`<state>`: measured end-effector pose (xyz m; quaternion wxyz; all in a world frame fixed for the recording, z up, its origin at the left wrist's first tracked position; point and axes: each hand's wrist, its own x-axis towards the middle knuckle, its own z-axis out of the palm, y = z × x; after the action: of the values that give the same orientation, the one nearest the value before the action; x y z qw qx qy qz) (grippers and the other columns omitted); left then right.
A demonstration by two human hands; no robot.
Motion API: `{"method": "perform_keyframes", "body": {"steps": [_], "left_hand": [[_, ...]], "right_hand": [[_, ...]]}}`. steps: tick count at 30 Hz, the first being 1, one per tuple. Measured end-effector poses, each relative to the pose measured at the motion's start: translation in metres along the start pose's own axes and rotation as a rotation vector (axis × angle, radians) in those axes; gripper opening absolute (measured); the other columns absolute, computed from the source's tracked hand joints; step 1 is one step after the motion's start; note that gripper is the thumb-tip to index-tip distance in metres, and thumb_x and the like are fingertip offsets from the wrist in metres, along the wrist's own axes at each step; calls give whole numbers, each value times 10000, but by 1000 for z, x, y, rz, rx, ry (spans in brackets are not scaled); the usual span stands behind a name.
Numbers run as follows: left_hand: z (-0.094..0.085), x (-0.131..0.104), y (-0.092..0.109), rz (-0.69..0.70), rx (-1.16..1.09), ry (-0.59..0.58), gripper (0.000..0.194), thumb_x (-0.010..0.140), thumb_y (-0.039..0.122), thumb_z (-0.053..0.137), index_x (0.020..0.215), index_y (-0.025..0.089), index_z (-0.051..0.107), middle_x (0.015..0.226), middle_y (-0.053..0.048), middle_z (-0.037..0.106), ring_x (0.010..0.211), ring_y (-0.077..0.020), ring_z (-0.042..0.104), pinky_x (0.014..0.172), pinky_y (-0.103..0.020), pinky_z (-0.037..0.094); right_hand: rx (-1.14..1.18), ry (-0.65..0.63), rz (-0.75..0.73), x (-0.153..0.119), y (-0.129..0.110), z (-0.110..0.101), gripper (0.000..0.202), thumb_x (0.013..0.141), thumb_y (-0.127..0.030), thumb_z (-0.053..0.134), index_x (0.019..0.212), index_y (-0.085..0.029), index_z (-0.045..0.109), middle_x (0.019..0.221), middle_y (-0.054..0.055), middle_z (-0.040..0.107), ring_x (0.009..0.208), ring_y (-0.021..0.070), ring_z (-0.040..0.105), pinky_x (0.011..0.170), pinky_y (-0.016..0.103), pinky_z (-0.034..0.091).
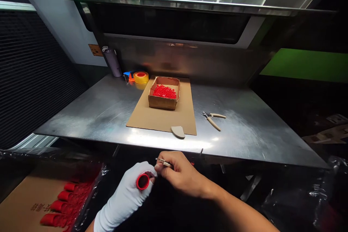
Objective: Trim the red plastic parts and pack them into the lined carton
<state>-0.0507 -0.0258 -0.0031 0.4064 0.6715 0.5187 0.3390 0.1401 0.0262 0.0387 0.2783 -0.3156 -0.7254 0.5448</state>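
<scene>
My left hand (pixel 127 190), in a white glove, is wrapped around a red plastic tube-shaped part (pixel 143 181) with its round open end facing me. Close beside it, my bare right hand (pixel 181 174) grips a small pale-handled tool (pixel 165 163) with a narrow metal tip. Fingers cover much of that tool, so its exact kind is unclear. Both hands are in front of the table's near edge, fingertips almost meeting.
On the metal table (pixel 244 130), a small box (pixel 162 103) of red bits stands on a cardboard sheet (pixel 152 119). Nippers (pixel 212 119), a pale wedge-shaped piece (pixel 178 132), yellow tape (pixel 141 77) and a bottle (pixel 112 61) are there too. Several red parts (pixel 63 206) lie in a lined carton, lower left.
</scene>
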Motion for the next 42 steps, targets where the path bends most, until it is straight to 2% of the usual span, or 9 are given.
{"method": "perform_keyframes", "body": {"steps": [3,6,8,10,13,17,22,32,42], "left_hand": [[-3,-3,3,-43,-27,16,242,885,431,608,850,191,617,814,-25,614,737,-168,558,701,-260,460],[-6,-6,7,-65,-97,-1,275,872,458,614,967,200,617,932,-44,624,845,-199,584,781,-284,478],[-8,-8,10,-50,-165,-63,311,899,480,550,1040,205,592,1037,-66,609,964,-235,574,875,-323,470],[-10,-8,11,-59,-184,-111,317,927,491,495,1053,209,567,1056,-69,578,1000,-246,550,906,-342,453],[-10,-8,11,-94,-118,-102,313,948,508,461,996,212,548,968,-44,534,916,-221,533,839,-320,439],[-6,-7,9,-67,-81,-84,370,944,571,451,952,214,547,919,-25,525,848,-201,515,776,-296,406],[-4,-8,8,-76,-59,-105,364,953,558,449,862,213,523,853,-2,486,773,-178,476,705,-277,381],[-1,-7,9,-68,-30,-67,340,961,514,459,813,211,503,836,-4,470,759,-179,462,689,-282,377],[1,-7,-7,32,-44,38,205,969,412,517,901,226,573,844,0,523,749,-163,502,694,-255,418]], "right_hand": [[-109,94,25,-1,2,-10,157,897,-217,547,749,-182,510,695,-36,512,649,111,432,579,236,322],[-257,76,74,-5,-1,-19,25,864,-176,584,876,-194,571,780,-27,581,698,124,480,613,239,340],[-339,60,74,-8,-5,-22,46,894,-240,604,907,-200,586,814,-20,598,720,130,498,629,244,343],[-383,42,35,-11,-8,-23,154,966,-319,539,888,-199,596,821,-10,608,731,132,512,647,249,347],[-452,80,-69,-15,-8,-21,268,1012,-312,444,836,-195,608,792,-2,616,722,130,522,660,255,343],[-590,154,-150,-18,-4,-18,239,976,-301,499,809,-192,632,743,7,601,687,135,508,630,269,310],[-674,134,-197,-17,-1,-16,223,955,-310,546,787,-196,639,721,2,590,662,133,483,605,283,272],[-815,132,-193,-15,-1,-15,252,963,-346,554,772,-201,633,724,1,572,651,138,455,598,297,251],[-799,121,-146,-17,-3,-9,275,975,-323,528,750,-189,608,721,3,584,648,134,472,599,296,267]]}}
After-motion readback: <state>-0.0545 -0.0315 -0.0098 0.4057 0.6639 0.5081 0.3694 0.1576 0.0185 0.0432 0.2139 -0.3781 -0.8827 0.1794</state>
